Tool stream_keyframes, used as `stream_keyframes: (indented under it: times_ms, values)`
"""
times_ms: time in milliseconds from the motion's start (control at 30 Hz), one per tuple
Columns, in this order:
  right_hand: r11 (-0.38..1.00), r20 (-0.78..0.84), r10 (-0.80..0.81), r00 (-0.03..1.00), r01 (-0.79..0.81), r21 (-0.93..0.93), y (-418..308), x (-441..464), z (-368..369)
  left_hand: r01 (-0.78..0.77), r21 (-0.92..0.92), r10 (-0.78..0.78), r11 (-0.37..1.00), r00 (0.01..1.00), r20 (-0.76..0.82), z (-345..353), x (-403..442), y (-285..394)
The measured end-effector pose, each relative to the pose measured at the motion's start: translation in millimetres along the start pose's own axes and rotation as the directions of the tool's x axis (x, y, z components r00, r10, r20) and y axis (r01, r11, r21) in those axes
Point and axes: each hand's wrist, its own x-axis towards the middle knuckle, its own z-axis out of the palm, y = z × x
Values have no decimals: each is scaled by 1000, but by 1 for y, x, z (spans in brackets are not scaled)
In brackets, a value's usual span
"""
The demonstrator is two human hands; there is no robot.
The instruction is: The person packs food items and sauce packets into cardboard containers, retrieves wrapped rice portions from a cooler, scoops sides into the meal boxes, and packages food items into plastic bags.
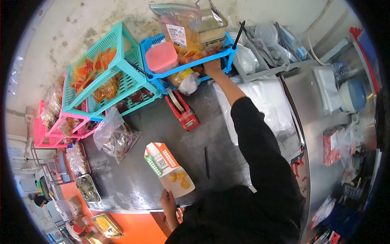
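open paper box (170, 189), white, orange and green, at the left hand's (167, 202) fingertips, a few golden lumps (180, 176) inside.

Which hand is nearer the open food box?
The left hand: it is right at the lower edge of the open food box. The right hand is farther away, reaching into the blue basket.

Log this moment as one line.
left hand: at edge of open orange-and-white paper box, round golden pieces inside | right hand: reaching into blue plastic basket | red tape dispenser: on dark metal table
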Motion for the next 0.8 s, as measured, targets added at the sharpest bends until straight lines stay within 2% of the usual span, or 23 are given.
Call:
stream_keyframes:
  times_ms: [33,67,167,267,367,467,567,667,767,800]
  values:
    - [997,-47,2,999,1,81,13,14,16,-8,20,8,1000,1000,-9,1,-1,0]
    - [992,-186,-77,980,94,89,29,21,42,-15,40,16,999,1000,-18,3,-3,2]
    - [965,-215,-60,975,112,237,22,17,-2,-6,-9,6,1000,999,-33,5,-7,12]
    - [990,131,24,991,-41,133,0,-10,-41,26,-48,-29,998,997,-69,2,-10,16]
    - [977,-122,-171,978,185,110,1,-47,-53,23,16,-21,1000,993,-120,-8,-4,22]
    - [904,-228,-345,911,388,182,21,-69,-70,22,22,-18,1000,987,-159,-5,-4,6]
    - [917,-275,-373,886,397,39,18,-68,-81,11,0,-11,1000,984,-178,0,-7,0]
    - [973,-211,-227,951,213,-87,17,-82,-57,-1,-7,0,1000,987,-158,-3,-8,9]
    - [994,-17,107,994,-106,4,-47,-110,-146,-11,-4,10,1000,989,-145,-7,-7,11]
    - [994,-62,24,998,-18,107,-55,-122,-144,-10,2,10,1000,989,-147,-9,-9,9]
